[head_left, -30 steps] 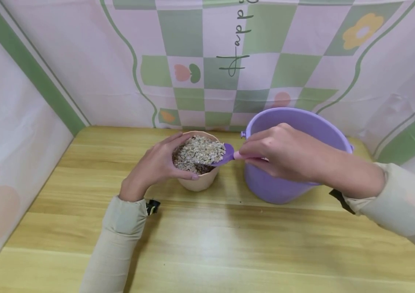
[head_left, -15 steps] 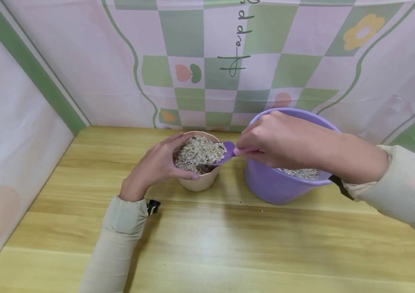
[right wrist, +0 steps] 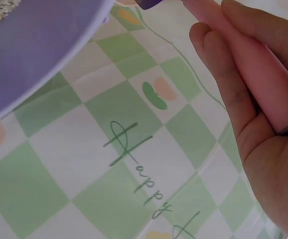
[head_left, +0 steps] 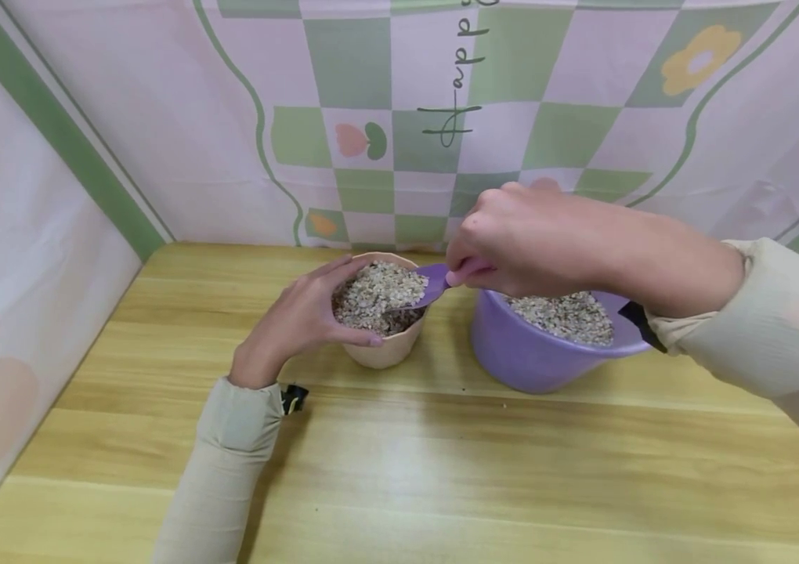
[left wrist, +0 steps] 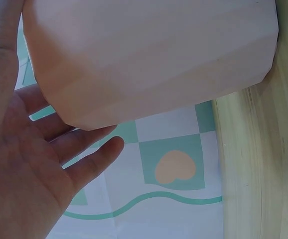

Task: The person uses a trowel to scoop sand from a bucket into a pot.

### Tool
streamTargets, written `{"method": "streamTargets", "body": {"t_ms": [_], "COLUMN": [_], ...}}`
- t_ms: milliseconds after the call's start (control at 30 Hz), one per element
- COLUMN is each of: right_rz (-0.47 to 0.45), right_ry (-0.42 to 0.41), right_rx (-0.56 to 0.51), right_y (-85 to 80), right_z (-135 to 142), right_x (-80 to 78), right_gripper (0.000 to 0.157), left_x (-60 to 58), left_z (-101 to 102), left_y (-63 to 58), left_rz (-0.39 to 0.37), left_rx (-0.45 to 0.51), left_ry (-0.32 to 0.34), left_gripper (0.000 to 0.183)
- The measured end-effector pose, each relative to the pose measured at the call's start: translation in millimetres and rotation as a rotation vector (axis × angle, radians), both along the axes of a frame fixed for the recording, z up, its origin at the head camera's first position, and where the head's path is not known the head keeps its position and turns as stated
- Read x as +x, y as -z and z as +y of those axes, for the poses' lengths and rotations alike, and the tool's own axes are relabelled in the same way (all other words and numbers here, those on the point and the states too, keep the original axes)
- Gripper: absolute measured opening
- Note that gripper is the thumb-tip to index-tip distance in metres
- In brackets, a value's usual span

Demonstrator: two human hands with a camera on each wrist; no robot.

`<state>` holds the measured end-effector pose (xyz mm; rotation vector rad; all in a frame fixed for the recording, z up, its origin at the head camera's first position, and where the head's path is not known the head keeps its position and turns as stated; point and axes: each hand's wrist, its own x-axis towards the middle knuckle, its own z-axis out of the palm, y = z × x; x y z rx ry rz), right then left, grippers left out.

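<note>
A cream faceted pot (head_left: 384, 354) stands on the table with pale grains (head_left: 374, 294) heaped in it. My left hand (head_left: 298, 319) holds it at the rim, thumb on the near side and fingers round the far side; in the left wrist view, the fingers (left wrist: 91, 162) curve behind its wall (left wrist: 154, 59). My right hand (head_left: 529, 239) grips the pink handle (right wrist: 258, 62) of a small trowel. Its purple blade (head_left: 433, 282) tips down over the pot's right rim, its front end among the grains. The raised right hand partly covers a purple bucket (head_left: 515, 356).
The bucket holds more pale grains (head_left: 569, 317) and stands close to the pot's right. A patterned cloth (head_left: 357, 63) hangs behind the wooden table (head_left: 385, 478). A few stray specks lie on the table before the bucket.
My right hand has risen, tilting the trowel more steeply into the pot, and grains have slid off its blade. More of the bucket's contents shows. My left hand stays put.
</note>
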<state>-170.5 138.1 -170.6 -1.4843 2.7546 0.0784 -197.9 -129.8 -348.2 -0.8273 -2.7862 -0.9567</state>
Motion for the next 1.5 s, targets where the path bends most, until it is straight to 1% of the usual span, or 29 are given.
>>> {"method": "streamTargets", "body": {"t_ms": [67, 133, 267, 333, 433, 533, 600, 700, 800, 833, 900, 967, 1067, 1100, 1167, 1300, 1500], "right_rz": [0.006, 0.010, 0.017, 0.008, -0.005, -0.002, 0.019, 0.053, 0.061, 0.055, 0.048, 0.059, 0.088, 0.098, 0.114, 0.131, 0.141], "right_ry": [0.014, -0.007, -0.090, -0.112, -0.111, -0.112, -0.118, -0.104, -0.106, -0.111, -0.141, -0.158, -0.171, -0.171, -0.168, -0.154, -0.146], "right_rx": [0.023, 0.020, -0.017, -0.038, -0.064, -0.096, -0.119, -0.152, -0.192, -0.216, -0.263, -0.313, -0.366, -0.377, -0.390, -0.391, -0.378], "right_y": [-2.7, -4.1, -5.9, -7.1, -8.9, -7.1, -3.0, 6.5, 19.6, 24.2, 34.4, 43.1, 54.3, 57.0, 61.8, 69.1, 72.5], "right_z": [-1.0, -0.7, 1.9, 3.2, 4.7, 5.2, 5.0, 4.5, 3.4, 3.0, 1.3, -0.5, -2.5, -2.6, -2.5, -0.4, 6.7], "right_x": [0.6, 0.4, -1.9, -2.8, -2.7, -3.3, -4.7, -6.6, -8.3, -8.5, -8.8, -7.5, -3.4, -1.5, 2.6, 10.7, 21.8], "right_gripper": [0.021, 0.020, 0.025, 0.028, 0.030, 0.031, 0.031, 0.021, 0.010, 0.008, 0.011, 0.015, 0.029, 0.032, 0.032, 0.028, 0.026], "left_x": [-0.1, 0.0, 0.7, 0.7, 0.5, 0.1, 0.0, -0.1, -0.3, -0.4, -0.5, -0.8, -0.9, -1.0, -1.1, -0.6, -1.6], "left_z": [0.2, 0.3, 0.4, 0.3, 0.2, 0.3, 0.2, 0.2, 0.1, 0.0, -0.3, -0.6, -1.1, -1.4, -1.8, -2.6, -2.7], "left_y": [0.0, -0.2, -1.1, -1.3, -1.4, -1.1, -0.9, -0.8, -0.5, -0.4, 0.0, 0.4, 0.4, 0.4, 0.1, 0.1, 0.9], "left_rz": [0.001, 0.000, 0.000, 0.001, 0.003, 0.005, 0.005, -0.005, -0.014, -0.018, -0.024, -0.026, -0.026, -0.026, -0.022, -0.018, -0.013], "left_rx": [0.002, 0.004, 0.002, 0.003, 0.007, 0.015, 0.019, 0.032, 0.039, 0.047, 0.053, 0.058, 0.064, 0.066, 0.072, 0.075, 0.063], "left_ry": [0.002, 0.004, 0.004, 0.005, 0.008, 0.011, 0.014, 0.018, 0.021, 0.023, 0.020, 0.018, 0.013, 0.013, 0.014, 0.018, 0.018], "left_gripper": [0.111, 0.112, 0.113, 0.113, 0.113, 0.113, 0.112, 0.111, 0.110, 0.110, 0.110, 0.110, 0.112, 0.112, 0.113, 0.114, 0.113]}}
